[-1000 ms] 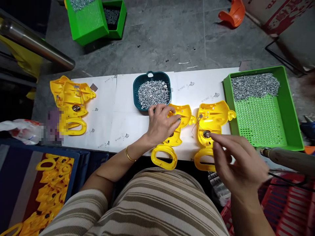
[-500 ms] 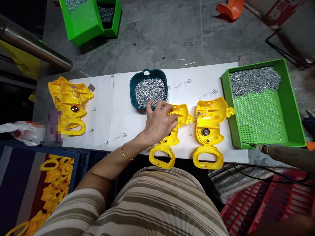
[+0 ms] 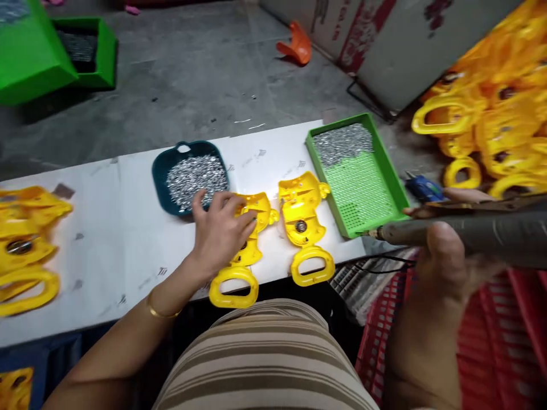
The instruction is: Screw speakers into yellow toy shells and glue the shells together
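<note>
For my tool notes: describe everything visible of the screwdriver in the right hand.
The electric screwdriver is a long grey-brown cylinder, blurred, held about level. Its thin bit points left, close to the near corner of the green tray. The right hand grips it from below; a black cable runs beneath.

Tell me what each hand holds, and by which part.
The right hand grips the electric screwdriver around its grey barrel, behind the bit. The left hand grips nothing; it lies palm-down on the upper part of the left yellow shell.
</note>
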The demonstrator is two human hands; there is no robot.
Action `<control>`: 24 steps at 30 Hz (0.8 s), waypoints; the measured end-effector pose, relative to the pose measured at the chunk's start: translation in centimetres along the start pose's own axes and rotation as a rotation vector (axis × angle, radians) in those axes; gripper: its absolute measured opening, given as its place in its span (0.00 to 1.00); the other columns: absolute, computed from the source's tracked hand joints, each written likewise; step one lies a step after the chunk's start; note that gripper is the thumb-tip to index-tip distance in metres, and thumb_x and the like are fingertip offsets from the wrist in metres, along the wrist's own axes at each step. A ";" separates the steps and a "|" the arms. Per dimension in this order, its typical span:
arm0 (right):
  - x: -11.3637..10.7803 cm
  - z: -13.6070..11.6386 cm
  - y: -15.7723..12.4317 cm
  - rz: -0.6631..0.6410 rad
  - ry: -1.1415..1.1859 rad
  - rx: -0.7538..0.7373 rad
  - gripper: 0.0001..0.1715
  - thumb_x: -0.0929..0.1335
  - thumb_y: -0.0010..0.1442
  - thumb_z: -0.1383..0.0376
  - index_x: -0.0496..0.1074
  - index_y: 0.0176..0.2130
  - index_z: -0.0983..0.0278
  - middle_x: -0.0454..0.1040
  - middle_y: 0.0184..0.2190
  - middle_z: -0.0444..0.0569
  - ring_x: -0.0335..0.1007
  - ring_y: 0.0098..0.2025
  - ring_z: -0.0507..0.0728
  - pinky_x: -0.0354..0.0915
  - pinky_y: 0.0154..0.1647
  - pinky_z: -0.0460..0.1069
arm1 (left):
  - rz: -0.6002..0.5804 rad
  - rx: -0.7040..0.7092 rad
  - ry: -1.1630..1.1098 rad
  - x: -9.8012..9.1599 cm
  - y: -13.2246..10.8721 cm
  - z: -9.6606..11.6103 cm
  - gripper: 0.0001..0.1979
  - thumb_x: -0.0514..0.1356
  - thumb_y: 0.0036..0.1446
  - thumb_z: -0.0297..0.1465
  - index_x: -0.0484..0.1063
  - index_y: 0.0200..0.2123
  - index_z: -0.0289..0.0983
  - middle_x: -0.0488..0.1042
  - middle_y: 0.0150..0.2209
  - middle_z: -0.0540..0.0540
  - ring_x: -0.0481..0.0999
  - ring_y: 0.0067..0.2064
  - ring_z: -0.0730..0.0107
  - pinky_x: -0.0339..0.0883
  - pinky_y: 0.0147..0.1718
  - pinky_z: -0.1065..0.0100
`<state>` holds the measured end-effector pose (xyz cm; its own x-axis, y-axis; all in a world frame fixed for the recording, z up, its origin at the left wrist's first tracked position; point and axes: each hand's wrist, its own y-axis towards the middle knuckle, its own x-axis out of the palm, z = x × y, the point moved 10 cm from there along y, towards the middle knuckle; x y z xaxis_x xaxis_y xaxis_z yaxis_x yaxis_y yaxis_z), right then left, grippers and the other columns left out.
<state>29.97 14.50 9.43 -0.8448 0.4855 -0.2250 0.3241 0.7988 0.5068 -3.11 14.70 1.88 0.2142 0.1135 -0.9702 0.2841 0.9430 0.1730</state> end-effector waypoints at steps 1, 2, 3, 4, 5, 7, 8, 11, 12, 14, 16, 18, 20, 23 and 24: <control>0.2 -0.6 0.3 -0.007 0.058 -0.026 0.26 0.73 0.48 0.51 0.74 0.46 0.57 0.73 0.41 0.48 0.71 0.29 0.55 0.72 0.33 0.57 | -0.001 0.006 -0.015 0.0 -0.1 0.0 0.06 0.59 0.62 0.34 0.77 0.35 0.45 0.76 0.44 0.47 0.68 0.52 0.51 0.47 0.57 0.35; 0.7 -0.9 0.7 -0.023 0.104 -0.034 0.24 0.71 0.51 0.52 0.74 0.46 0.58 0.73 0.37 0.48 0.70 0.28 0.55 0.73 0.34 0.57 | -0.005 0.011 -0.036 0.0 -0.1 0.1 0.06 0.59 0.62 0.34 0.77 0.35 0.45 0.76 0.44 0.47 0.68 0.52 0.50 0.47 0.56 0.33; 1.2 -1.0 1.0 -0.048 0.144 -0.028 0.23 0.70 0.53 0.52 0.73 0.46 0.59 0.73 0.32 0.47 0.70 0.27 0.55 0.73 0.35 0.58 | -0.015 0.017 -0.060 0.1 -0.2 0.1 0.07 0.58 0.63 0.34 0.77 0.36 0.46 0.76 0.44 0.47 0.67 0.52 0.49 0.47 0.56 0.32; 1.8 -0.9 1.4 -0.070 0.168 -0.003 0.23 0.69 0.54 0.50 0.71 0.46 0.58 0.72 0.28 0.45 0.70 0.25 0.55 0.73 0.36 0.57 | -0.025 0.022 -0.080 0.2 -0.2 0.2 0.07 0.57 0.63 0.33 0.77 0.36 0.46 0.75 0.44 0.47 0.67 0.53 0.48 0.48 0.55 0.30; 2.2 -0.7 1.6 -0.078 0.182 0.021 0.24 0.68 0.54 0.48 0.69 0.46 0.58 0.70 0.25 0.43 0.69 0.24 0.55 0.73 0.35 0.57 | -0.035 0.023 -0.096 0.2 -0.3 0.2 0.08 0.57 0.63 0.33 0.76 0.36 0.47 0.75 0.45 0.47 0.67 0.53 0.47 0.48 0.54 0.29; 2.7 -0.2 1.9 -0.054 0.207 0.045 0.27 0.68 0.53 0.45 0.65 0.45 0.57 0.66 0.21 0.41 0.65 0.21 0.54 0.71 0.29 0.54 | -0.041 0.018 -0.109 0.3 -0.3 0.1 0.08 0.56 0.64 0.33 0.76 0.36 0.47 0.75 0.44 0.47 0.67 0.53 0.46 0.48 0.54 0.28; 2.6 0.0 1.9 -0.018 0.219 0.048 0.26 0.69 0.51 0.46 0.64 0.44 0.57 0.64 0.20 0.40 0.63 0.20 0.54 0.69 0.25 0.53 | -0.040 0.016 -0.109 0.3 -0.3 0.0 0.08 0.56 0.64 0.34 0.76 0.35 0.47 0.75 0.44 0.47 0.67 0.53 0.45 0.48 0.54 0.28; 2.3 0.6 1.5 0.083 0.221 0.050 0.20 0.71 0.51 0.52 0.63 0.39 0.57 0.59 0.18 0.38 0.58 0.17 0.52 0.65 0.22 0.52 | -0.032 0.026 -0.108 0.4 -0.4 -0.1 0.08 0.57 0.63 0.34 0.76 0.36 0.46 0.76 0.44 0.47 0.67 0.53 0.45 0.48 0.54 0.29; 2.2 0.7 1.3 0.100 0.209 0.048 0.18 0.70 0.52 0.52 0.63 0.37 0.57 0.58 0.17 0.37 0.57 0.17 0.51 0.64 0.22 0.52 | -0.027 0.034 -0.109 0.4 -0.5 -0.1 0.08 0.57 0.63 0.34 0.76 0.36 0.46 0.76 0.44 0.47 0.68 0.52 0.46 0.48 0.53 0.29; 2.2 0.8 0.9 0.103 0.178 0.022 0.15 0.68 0.54 0.51 0.63 0.36 0.57 0.58 0.17 0.37 0.57 0.17 0.52 0.64 0.21 0.52 | -0.018 0.044 -0.114 0.5 -0.5 -0.1 0.08 0.57 0.63 0.35 0.77 0.37 0.45 0.76 0.44 0.46 0.67 0.52 0.46 0.49 0.53 0.29; 2.2 0.5 0.6 0.100 0.165 -0.033 0.13 0.67 0.56 0.51 0.65 0.36 0.57 0.59 0.17 0.38 0.57 0.15 0.52 0.62 0.20 0.52 | -0.012 0.043 -0.122 0.5 -0.6 -0.2 0.08 0.57 0.63 0.35 0.77 0.36 0.45 0.76 0.43 0.46 0.67 0.52 0.46 0.49 0.53 0.29; 2.0 0.5 0.3 0.100 0.195 -0.067 0.11 0.67 0.56 0.53 0.68 0.35 0.57 0.60 0.16 0.37 0.56 0.14 0.52 0.60 0.18 0.51 | -0.015 0.042 -0.111 0.5 -0.6 -0.3 0.07 0.57 0.63 0.35 0.77 0.36 0.45 0.76 0.43 0.46 0.67 0.52 0.47 0.48 0.54 0.29; 1.8 0.5 0.2 0.111 0.265 -0.089 0.09 0.68 0.56 0.56 0.70 0.35 0.58 0.60 0.15 0.37 0.56 0.13 0.51 0.59 0.16 0.50 | -0.015 0.053 -0.091 0.6 -0.6 -0.3 0.08 0.57 0.63 0.35 0.77 0.37 0.45 0.76 0.43 0.46 0.67 0.52 0.47 0.49 0.54 0.30; 1.7 0.7 0.2 0.111 0.340 -0.093 0.10 0.69 0.55 0.57 0.71 0.35 0.60 0.61 0.15 0.37 0.56 0.13 0.51 0.58 0.15 0.49 | -0.011 0.068 -0.073 0.7 -0.7 -0.3 0.08 0.57 0.64 0.36 0.77 0.37 0.46 0.77 0.43 0.46 0.68 0.52 0.48 0.49 0.55 0.33; 1.7 0.9 0.3 0.114 0.341 -0.089 0.10 0.69 0.55 0.57 0.71 0.35 0.60 0.61 0.14 0.37 0.55 0.13 0.51 0.58 0.15 0.49 | -0.017 0.065 -0.068 0.8 -0.7 -0.4 0.08 0.57 0.64 0.36 0.78 0.37 0.47 0.77 0.43 0.46 0.68 0.52 0.48 0.49 0.55 0.34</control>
<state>29.03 15.82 8.47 -0.9035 0.4116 0.1194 0.3988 0.7054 0.5860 -3.53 14.28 0.93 0.2708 0.0737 -0.9598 0.3476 0.9223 0.1690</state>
